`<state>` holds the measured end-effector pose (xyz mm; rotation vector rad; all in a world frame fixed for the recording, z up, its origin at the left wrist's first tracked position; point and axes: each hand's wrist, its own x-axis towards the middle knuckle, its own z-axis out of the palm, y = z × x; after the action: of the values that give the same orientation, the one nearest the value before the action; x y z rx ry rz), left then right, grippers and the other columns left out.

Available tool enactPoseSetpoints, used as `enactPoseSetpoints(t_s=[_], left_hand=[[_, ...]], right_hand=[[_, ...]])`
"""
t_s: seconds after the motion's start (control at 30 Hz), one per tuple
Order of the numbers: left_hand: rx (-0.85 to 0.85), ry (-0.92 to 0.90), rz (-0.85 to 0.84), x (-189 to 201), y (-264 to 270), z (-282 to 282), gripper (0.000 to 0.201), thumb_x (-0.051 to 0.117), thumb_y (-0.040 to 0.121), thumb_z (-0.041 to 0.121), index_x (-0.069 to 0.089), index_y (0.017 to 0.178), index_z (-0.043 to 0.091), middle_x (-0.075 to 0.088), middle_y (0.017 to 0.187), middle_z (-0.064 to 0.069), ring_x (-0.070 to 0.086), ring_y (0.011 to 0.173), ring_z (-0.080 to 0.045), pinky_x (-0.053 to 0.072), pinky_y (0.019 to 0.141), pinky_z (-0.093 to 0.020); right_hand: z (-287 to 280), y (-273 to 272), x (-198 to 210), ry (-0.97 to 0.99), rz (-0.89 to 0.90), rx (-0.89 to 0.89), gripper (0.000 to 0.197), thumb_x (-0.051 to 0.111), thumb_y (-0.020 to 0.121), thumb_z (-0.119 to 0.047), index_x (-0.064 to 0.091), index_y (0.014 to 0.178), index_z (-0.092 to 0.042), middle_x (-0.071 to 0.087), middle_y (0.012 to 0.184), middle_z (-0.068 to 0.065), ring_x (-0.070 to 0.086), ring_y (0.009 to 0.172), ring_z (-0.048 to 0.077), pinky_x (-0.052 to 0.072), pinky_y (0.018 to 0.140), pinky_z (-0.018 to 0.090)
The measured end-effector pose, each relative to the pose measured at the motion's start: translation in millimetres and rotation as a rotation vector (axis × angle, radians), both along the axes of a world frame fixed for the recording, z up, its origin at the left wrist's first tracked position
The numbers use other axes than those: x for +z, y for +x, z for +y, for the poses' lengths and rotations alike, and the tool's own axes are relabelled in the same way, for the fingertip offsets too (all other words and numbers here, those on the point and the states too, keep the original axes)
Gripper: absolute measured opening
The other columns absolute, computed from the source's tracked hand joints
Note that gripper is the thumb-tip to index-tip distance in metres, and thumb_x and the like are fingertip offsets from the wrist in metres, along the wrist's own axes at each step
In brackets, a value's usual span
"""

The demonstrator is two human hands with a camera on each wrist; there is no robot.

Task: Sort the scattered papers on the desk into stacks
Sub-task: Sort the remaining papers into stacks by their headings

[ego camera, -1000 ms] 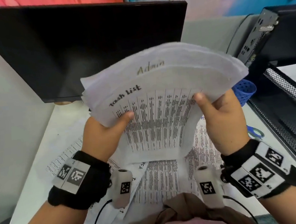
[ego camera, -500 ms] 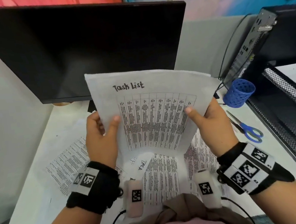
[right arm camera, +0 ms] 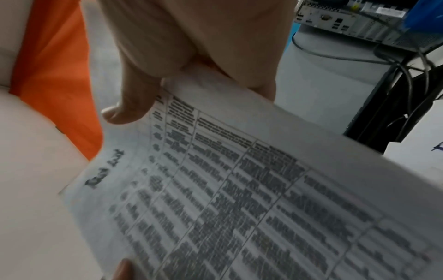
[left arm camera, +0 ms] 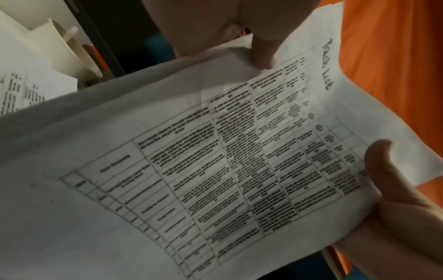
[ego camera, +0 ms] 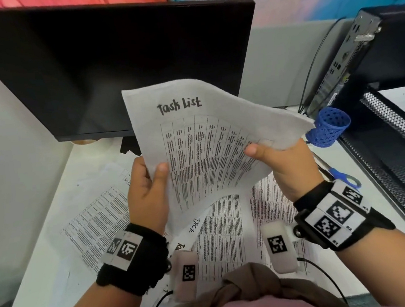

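Note:
Both hands hold up a printed sheet headed "Task List" [ego camera: 207, 140] above the desk, in front of the monitor. My left hand [ego camera: 150, 183] pinches its left edge, thumb on the printed face. My right hand [ego camera: 271, 156] pinches the right edge the same way. The sheet bends and leans to the right. Whether more sheets lie behind it I cannot tell. The left wrist view shows the sheet [left arm camera: 215, 161] close up, and so does the right wrist view [right arm camera: 239, 189]. Several printed papers [ego camera: 99, 225] lie scattered on the white desk [ego camera: 46, 267] under my hands.
A dark monitor [ego camera: 114, 70] stands at the back. To the right are a blue mesh pen cup [ego camera: 330, 126], blue-handled scissors [ego camera: 342, 177], a black mesh tray [ego camera: 400, 159] and a computer case [ego camera: 360, 51]. A grey wall bounds the desk on the left.
A fanned bundle with an "Admin" sheet showing behind has closed up, so only the "Task List" sheet shows. The hands came lower, and the paper now curls and leans right.

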<state>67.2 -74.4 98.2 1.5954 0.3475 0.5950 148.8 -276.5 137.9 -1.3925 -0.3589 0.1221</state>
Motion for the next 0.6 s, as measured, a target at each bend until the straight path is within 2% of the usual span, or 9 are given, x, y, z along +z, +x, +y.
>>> enactPoseSetpoints(t_s=[0.07,0.13,0.2,0.23,0.27,0.33,0.37,0.53,0.6], left_hand=[[-0.018,0.002,0.01,-2,-3,6,0.015,0.049,0.096,0.025,0.054,0.098,0.039,0.067,0.095,0.022,0.064,0.09,0.001,0.051,0.07,-0.016],[-0.048,0.007,0.071,-9,-6,8,0.02,0.048,0.097,0.024,0.052,0.105,0.042,0.066,0.098,0.025,0.062,0.093,0.007,0.048,0.074,-0.015],[-0.078,0.007,0.14,-18,-10,7,0.028,0.049,0.097,0.019,0.048,0.112,0.043,0.066,0.101,0.026,0.06,0.094,0.012,0.046,0.078,-0.016],[-0.084,0.016,0.169,-22,-11,6,0.029,0.049,0.097,0.019,0.047,0.114,0.043,0.065,0.102,0.025,0.06,0.094,0.013,0.046,0.078,-0.016],[-0.085,0.032,0.192,-25,-11,5,0.029,0.05,0.097,0.021,0.047,0.116,0.042,0.065,0.103,0.024,0.06,0.093,0.013,0.046,0.077,-0.018],[-0.071,0.057,0.221,-29,-12,3,0.029,0.051,0.096,0.024,0.047,0.119,0.042,0.064,0.103,0.023,0.059,0.091,0.013,0.047,0.076,-0.02],[-0.058,0.059,0.23,-29,-11,3,0.028,0.05,0.097,0.025,0.049,0.119,0.041,0.064,0.101,0.024,0.059,0.089,0.015,0.046,0.074,-0.02],[-0.032,0.062,0.223,-20,-9,2,0.025,0.049,0.097,0.019,0.055,0.11,0.04,0.063,0.091,0.026,0.056,0.08,0.022,0.041,0.063,-0.005],[-0.012,0.043,0.21,-18,-7,2,0.026,0.049,0.097,0.018,0.057,0.11,0.039,0.065,0.093,0.023,0.059,0.083,0.017,0.045,0.067,-0.009]], right_hand=[[-6,4,-5,-0.023,0.013,-0.007,0.044,0.076,0.062,-0.012,0.067,0.105,-0.013,0.074,0.098,0.006,0.069,0.096,0.021,0.054,0.082,0.029],[-8,2,-13,-0.093,0.072,-0.011,0.017,0.078,0.062,-0.018,0.071,0.072,-0.007,0.071,0.07,0.013,0.068,0.066,0.029,0.053,0.069,0.025],[-8,0,-25,-0.196,0.068,-0.04,0.062,0.084,0.058,-0.039,0.054,0.063,0.015,0.057,0.061,0.028,0.05,0.05,0.043,0.05,0.061,0.031],[-6,1,-29,-0.216,0.074,-0.04,0.07,0.084,0.057,-0.044,0.053,0.068,0.018,0.057,0.065,0.029,0.051,0.053,0.044,0.052,0.063,0.035],[-5,2,-32,-0.217,0.087,-0.051,0.061,0.083,0.059,-0.041,0.06,0.075,0.013,0.065,0.074,0.026,0.06,0.064,0.042,0.055,0.069,0.038],[-2,3,-33,-0.196,0.131,-0.042,0.035,0.078,0.065,-0.031,0.069,0.092,-0.012,0.074,0.093,0.005,0.07,0.088,0.021,0.055,0.079,0.03],[-1,4,-35,-0.191,0.159,-0.043,0.033,0.076,0.066,-0.029,0.068,0.098,-0.02,0.074,0.098,-0.001,0.07,0.093,0.014,0.053,0.082,0.027],[-5,9,-48,-0.204,0.245,-0.05,0.033,0.072,0.074,-0.024,0.067,0.105,-0.015,0.073,0.101,0.0,0.069,0.094,0.014,0.053,0.087,0.036],[-13,9,-60,-0.244,0.278,-0.048,0.02,0.069,0.081,-0.016,0.067,0.101,-0.016,0.073,0.1,0.006,0.069,0.091,0.019,0.054,0.089,0.042]])
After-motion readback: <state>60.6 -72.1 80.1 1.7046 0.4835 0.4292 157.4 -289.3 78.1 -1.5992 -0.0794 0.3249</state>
